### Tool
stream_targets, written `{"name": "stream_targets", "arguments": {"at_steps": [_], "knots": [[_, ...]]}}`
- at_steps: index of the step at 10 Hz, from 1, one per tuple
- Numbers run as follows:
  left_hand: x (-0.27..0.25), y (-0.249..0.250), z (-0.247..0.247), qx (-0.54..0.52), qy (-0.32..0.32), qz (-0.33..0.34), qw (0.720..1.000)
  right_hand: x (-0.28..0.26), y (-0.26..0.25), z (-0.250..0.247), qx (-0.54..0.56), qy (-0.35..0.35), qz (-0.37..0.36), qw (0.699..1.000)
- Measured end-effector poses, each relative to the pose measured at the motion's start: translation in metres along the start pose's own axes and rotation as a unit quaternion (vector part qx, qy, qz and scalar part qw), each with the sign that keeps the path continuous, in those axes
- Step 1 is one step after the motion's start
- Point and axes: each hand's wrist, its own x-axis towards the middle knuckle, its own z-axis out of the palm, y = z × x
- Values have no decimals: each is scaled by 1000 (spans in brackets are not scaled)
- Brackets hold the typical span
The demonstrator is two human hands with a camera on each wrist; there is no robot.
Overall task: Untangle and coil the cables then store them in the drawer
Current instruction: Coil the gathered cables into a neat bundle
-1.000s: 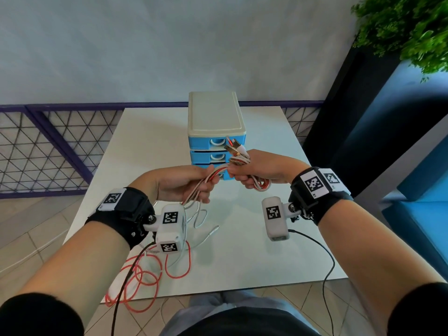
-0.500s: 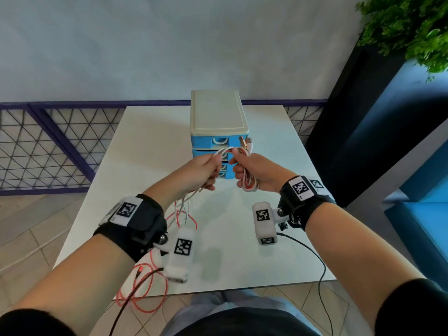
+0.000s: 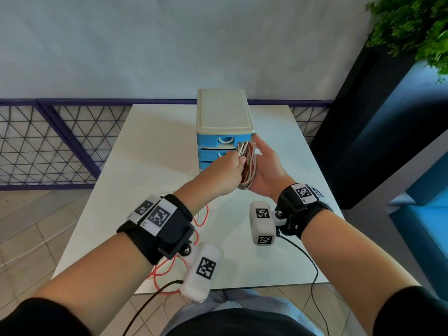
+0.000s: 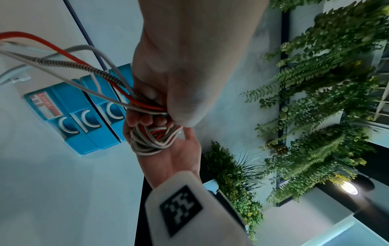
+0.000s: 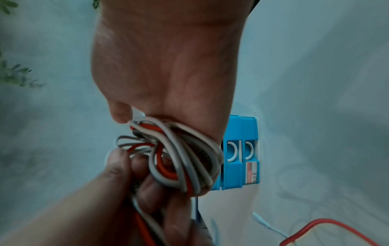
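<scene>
A coil of red, white and braided cables (image 3: pixel 247 166) is wound around my right hand (image 3: pixel 265 166), which holds it upright in front of the blue drawer unit (image 3: pixel 224 122). My left hand (image 3: pixel 229 169) pinches the running strands against the coil (image 5: pixel 181 159). In the left wrist view the strands (image 4: pixel 118 93) pass through my left fingers into the coil (image 4: pixel 151 141). All the unit's drawers (image 4: pixel 84 121) look closed. Loose red cable (image 3: pixel 167 270) trails under my left wrist and over the table's front edge.
The white table (image 3: pixel 150 170) has bare surface left and right of the drawer unit. A purple mesh fence (image 3: pixel 48 141) stands at the left. A dark planter with green plants (image 3: pixel 412 27) is at the right. Black wrist-camera leads (image 3: pixel 312 270) hang by the table's front edge.
My left hand has risen and moved right to the coil, drawing up more cable. The right hand has turned so the coil stands upright. Less loose cable lies on the table.
</scene>
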Motion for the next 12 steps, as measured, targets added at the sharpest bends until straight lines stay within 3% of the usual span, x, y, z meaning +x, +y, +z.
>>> {"name": "stream_targets", "arguments": {"at_steps": [1, 2, 3, 4, 5, 6, 7, 8, 10, 11, 12], "knots": [[-2, -1, 2, -46, 6, -28, 999, -3, -3, 6, -65, -3, 9, 998], [21, -5, 27, 140, -25, -168, 976, 3, -1, 10, -145, 29, 12, 989], [37, 0, 64, 674, -252, -179, 670, 12, 2, 7, -173, 39, 13, 984], [49, 2, 58, 659, -264, -234, 665, 16, 4, 4, -182, 59, 7, 982], [23, -12, 25, 134, -140, -278, 941, 18, 5, 2, -237, 94, -32, 966], [5, -3, -3, -46, -195, -124, 972, 18, 2, -2, -261, 128, -70, 954], [-2, -7, 0, -80, -243, -85, 963, 19, -4, -4, -210, 132, -76, 966], [-2, -13, 10, -35, -244, -46, 968, 17, -3, 0, -163, 118, -90, 975], [-2, -19, 25, -60, -193, -59, 977, 14, 4, 5, -11, 79, -109, 991], [-4, -21, 29, -30, -150, -28, 988, 13, 3, 9, 10, 107, -112, 988], [-6, -28, 31, -81, -148, 5, 986, 11, 1, 12, 12, 141, -116, 983]]}}
